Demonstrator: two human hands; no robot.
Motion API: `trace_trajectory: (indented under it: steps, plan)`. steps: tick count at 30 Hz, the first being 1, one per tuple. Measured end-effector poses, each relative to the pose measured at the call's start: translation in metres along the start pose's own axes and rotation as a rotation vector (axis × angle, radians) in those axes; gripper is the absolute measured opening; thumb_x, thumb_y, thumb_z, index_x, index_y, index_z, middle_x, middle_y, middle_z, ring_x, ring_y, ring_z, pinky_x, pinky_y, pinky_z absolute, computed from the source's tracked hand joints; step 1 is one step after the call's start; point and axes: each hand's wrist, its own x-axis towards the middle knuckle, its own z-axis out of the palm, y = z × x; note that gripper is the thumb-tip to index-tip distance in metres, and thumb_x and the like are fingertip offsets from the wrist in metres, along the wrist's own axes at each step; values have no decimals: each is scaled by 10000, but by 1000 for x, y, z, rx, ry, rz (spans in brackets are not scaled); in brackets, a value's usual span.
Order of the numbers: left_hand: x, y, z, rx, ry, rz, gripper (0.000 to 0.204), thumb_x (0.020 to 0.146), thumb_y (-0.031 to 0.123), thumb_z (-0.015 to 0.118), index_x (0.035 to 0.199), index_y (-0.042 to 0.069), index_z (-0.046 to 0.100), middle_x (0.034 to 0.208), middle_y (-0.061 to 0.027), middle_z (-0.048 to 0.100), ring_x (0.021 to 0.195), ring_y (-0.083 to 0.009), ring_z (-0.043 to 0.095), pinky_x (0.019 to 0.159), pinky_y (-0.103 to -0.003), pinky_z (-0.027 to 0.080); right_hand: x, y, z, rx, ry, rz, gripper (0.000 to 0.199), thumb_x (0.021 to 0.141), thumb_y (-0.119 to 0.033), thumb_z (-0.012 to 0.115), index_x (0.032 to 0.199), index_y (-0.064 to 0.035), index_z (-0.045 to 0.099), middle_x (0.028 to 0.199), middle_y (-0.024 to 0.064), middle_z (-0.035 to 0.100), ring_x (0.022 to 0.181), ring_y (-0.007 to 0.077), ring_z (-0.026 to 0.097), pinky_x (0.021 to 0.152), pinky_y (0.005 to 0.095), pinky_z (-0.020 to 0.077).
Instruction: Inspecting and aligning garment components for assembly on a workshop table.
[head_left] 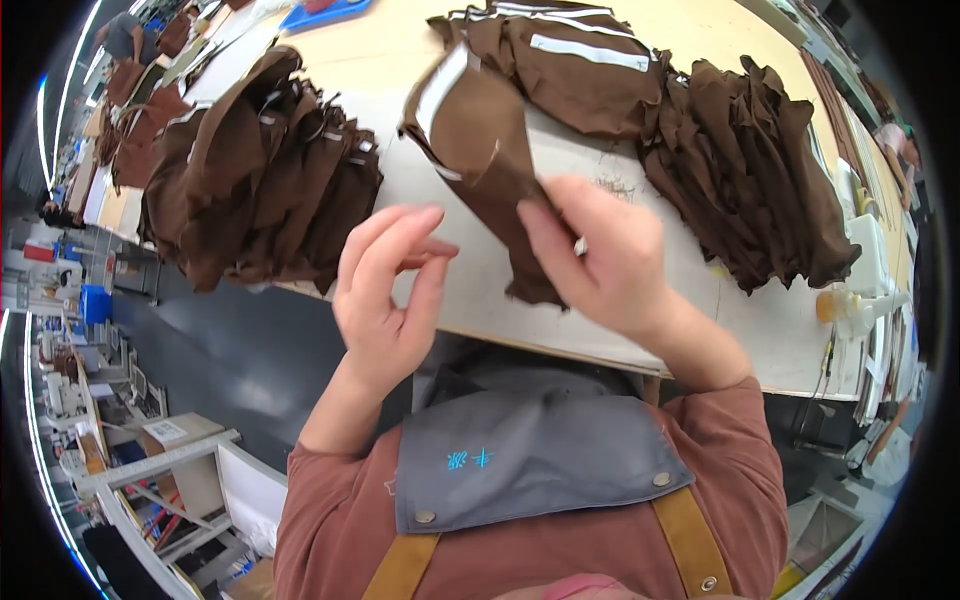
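Observation:
My right hand (pixel 605 250) grips a brown fabric piece (pixel 487 135) with a white strip along its upper left edge, held above the table and hanging down toward its near edge. Something small and white shows by my right fingers, too small to name. Just left of the piece, my left hand (pixel 390 285) is raised with fingers curved and apart, holding nothing. A heap of brown fabric pieces (pixel 240 190) lies to the left. Behind the held piece is a stack of brown pieces with white strips (pixel 585 85). More gathered brown pieces (pixel 745 170) lie to the right.
The pale work table (pixel 600 350) spans the front, with thread scraps (pixel 612 186) on it. A small bottle with amber liquid (pixel 840 306) stands at the right edge. A blue tray (pixel 325 12) sits at the back. A metal-framed cart (pixel 170 500) is at lower left.

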Motion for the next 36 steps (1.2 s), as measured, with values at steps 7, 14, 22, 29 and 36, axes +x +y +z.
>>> trace_trajectory:
  steps: [7, 14, 22, 29, 36]
  plan:
    - [-38, 2, 5, 24, 98, -122, 355, 832, -72, 650, 1168, 38, 622, 1133, -105, 572, 717, -101, 607, 621, -226, 521, -54, -23, 27, 149, -198, 31, 103, 820, -21, 672, 890, -19, 596, 740, 82, 601, 572, 242, 597, 486, 345, 474]
    - [-54, 5, -17, 145, 16, -99, 310, 763, -85, 699, 1038, 57, 684, 1029, -77, 625, 721, -118, 625, 580, -226, 506, -65, -22, 47, 99, -233, -210, 152, 778, -110, 716, 883, -53, 623, 702, 41, 575, 550, 212, 587, 477, 332, 460]
    - [-67, -8, -27, 156, 35, 48, 299, 708, -104, 721, 965, 49, 700, 913, -71, 658, 775, -178, 650, 625, -264, 533, -25, 11, 62, 146, -198, -71, 277, 775, -79, 715, 1043, -120, 654, 994, 38, 658, 884, 241, 628, 762, 356, 515]
    - [-65, -16, -35, 155, 3, 108, 299, 701, -106, 721, 955, 51, 701, 916, -71, 656, 772, -176, 646, 624, -267, 534, 5, 26, 97, 285, -408, -309, 326, 755, -79, 715, 1049, -216, 685, 1034, -25, 631, 949, 207, 598, 828, 334, 509]
    - [-72, -25, -39, 157, 58, 87, 327, 686, -115, 715, 962, 59, 700, 920, -66, 652, 764, -178, 640, 636, -272, 537, 0, 26, 108, 279, -309, -352, 287, 717, -97, 737, 978, -214, 707, 972, -59, 649, 846, 169, 618, 744, 294, 526]
